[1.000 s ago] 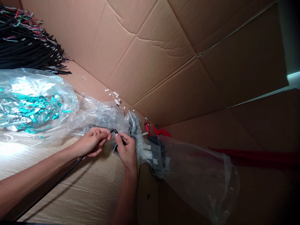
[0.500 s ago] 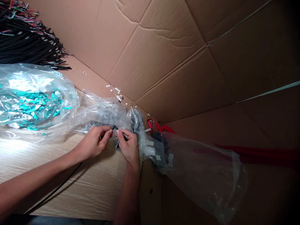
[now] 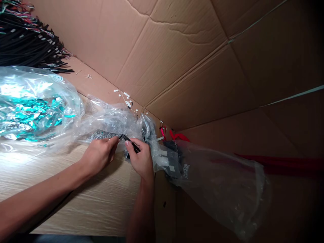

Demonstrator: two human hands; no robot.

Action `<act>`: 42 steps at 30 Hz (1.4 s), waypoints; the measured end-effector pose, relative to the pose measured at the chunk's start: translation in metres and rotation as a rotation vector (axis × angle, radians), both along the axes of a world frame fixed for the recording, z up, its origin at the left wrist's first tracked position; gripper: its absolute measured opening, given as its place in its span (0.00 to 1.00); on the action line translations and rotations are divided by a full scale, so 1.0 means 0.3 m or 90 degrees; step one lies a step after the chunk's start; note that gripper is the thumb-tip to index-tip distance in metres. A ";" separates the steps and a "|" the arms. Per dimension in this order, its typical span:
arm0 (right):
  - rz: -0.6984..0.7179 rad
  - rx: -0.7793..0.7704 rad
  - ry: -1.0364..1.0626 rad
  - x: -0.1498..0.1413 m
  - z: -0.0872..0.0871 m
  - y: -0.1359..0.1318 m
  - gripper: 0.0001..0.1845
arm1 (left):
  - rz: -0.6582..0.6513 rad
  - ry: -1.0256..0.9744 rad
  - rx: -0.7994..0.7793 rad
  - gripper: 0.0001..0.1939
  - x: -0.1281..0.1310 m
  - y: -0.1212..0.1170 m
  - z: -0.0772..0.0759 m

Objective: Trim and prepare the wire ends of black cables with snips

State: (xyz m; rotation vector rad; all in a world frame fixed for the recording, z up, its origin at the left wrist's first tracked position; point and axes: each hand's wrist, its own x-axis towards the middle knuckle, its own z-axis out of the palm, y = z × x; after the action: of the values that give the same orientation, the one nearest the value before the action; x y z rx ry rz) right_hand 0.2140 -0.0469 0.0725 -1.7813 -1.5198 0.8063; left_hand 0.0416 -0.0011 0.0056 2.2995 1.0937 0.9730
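Observation:
My left hand and my right hand meet over the far edge of a light wooden table. Both are closed in a pinch. Between their fingertips runs a thin black cable; my right thumb and forefinger pinch its short black end piece, and my left fingers grip the cable just to the left of it. A clear plastic bag of small grey parts lies right behind the hands.
A big clear bag of shiny teal pieces lies at the left. A heap of black wires sits at the far left. Another clear bag with dark parts hangs off the table's right edge. Cardboard walls close in behind; small white connectors lie scattered.
The view has shifted slightly up and right. The hands stay together at the same spot; the cable that trailed across the table under my left arm is now hidden.

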 end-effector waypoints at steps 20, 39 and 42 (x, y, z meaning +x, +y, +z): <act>-0.023 0.026 0.037 -0.017 -0.027 0.001 0.16 | 0.041 0.028 0.144 0.13 0.008 -0.013 -0.005; -0.028 0.042 -0.056 -0.026 -0.018 -0.015 0.18 | 0.051 0.038 0.110 0.14 0.008 -0.011 -0.019; -0.025 0.038 -0.060 -0.031 -0.009 -0.010 0.19 | 0.052 0.026 0.121 0.14 0.006 -0.011 -0.018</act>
State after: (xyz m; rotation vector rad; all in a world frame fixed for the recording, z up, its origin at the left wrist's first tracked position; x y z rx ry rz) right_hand 0.2047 -0.0498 0.0697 -1.8214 -1.5480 0.6606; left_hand 0.0435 -0.0043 0.0003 2.4511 1.1651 1.1094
